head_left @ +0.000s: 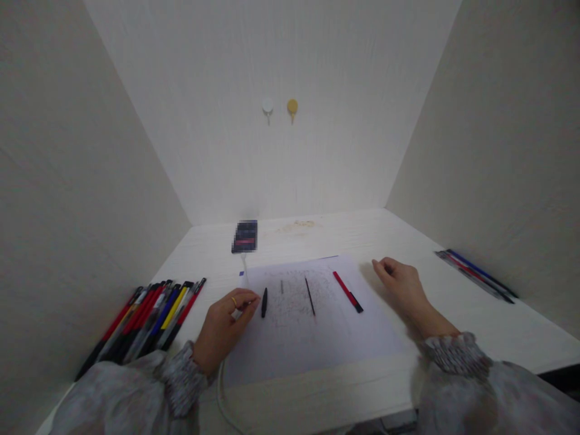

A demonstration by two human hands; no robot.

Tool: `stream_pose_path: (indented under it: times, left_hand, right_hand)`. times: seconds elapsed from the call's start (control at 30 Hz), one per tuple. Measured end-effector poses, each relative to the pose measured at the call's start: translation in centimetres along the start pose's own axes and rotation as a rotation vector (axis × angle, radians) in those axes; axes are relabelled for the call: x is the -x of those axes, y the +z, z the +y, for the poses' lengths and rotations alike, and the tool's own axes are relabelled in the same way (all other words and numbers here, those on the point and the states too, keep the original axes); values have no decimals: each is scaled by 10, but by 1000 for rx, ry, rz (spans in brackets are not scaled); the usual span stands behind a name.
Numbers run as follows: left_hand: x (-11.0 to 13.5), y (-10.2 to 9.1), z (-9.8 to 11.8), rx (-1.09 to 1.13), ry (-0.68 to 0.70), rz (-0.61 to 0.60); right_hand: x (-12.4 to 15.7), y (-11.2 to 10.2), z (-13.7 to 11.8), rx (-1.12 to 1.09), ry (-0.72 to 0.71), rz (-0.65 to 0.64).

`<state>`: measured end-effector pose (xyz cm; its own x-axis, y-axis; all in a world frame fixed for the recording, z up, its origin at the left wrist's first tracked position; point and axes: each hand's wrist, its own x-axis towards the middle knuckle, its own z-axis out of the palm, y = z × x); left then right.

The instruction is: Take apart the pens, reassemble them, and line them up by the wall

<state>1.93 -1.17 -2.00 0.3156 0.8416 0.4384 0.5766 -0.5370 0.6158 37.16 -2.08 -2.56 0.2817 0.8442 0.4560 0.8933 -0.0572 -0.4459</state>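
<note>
My left hand (229,323), a ring on one finger, rests at the left part of the white paper sheet (362,344). Its thumb and forefinger are pinched together right beside a short black pen part (264,302); anything tiny between the fingertips is hidden. On the sheet's right side lies a red pen barrel with a black end (348,292). A thin dark pen refill (310,296) lies between these two, and a small grey piece, perhaps a spring (281,287), lies left of the refill. Beyond the sheet's right edge, my right hand (399,287) has its fingers curled in; its palm is hidden.
Several red, black, blue, yellow and clear pens (145,320) lie in a row at the left wall. A few pens (475,275) lie along the right wall. A phone-like device (245,236) with a white cable (220,393) is at the back. Two hooks (292,109) hang on the back wall.
</note>
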Motion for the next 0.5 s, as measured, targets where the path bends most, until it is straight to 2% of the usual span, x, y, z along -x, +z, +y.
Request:
stream_pose_path:
  times: [0.17,0.27,0.37,0.5]
  left_hand:
    - [0,1,-1,7,-32,5]
    - [-1,0,1,2,-31,14]
    - [-1,-1,2,9,-42,15]
    - [-2,-1,2,19,-61,-6]
  right_hand:
    - [1,2,-4,-40,-38,-35]
    - [0,-1,-13,-46,-68,-100]
    - [1,-4,-34,-21,-134,-206]
    - [8,-1,-77,22,-275,-404]
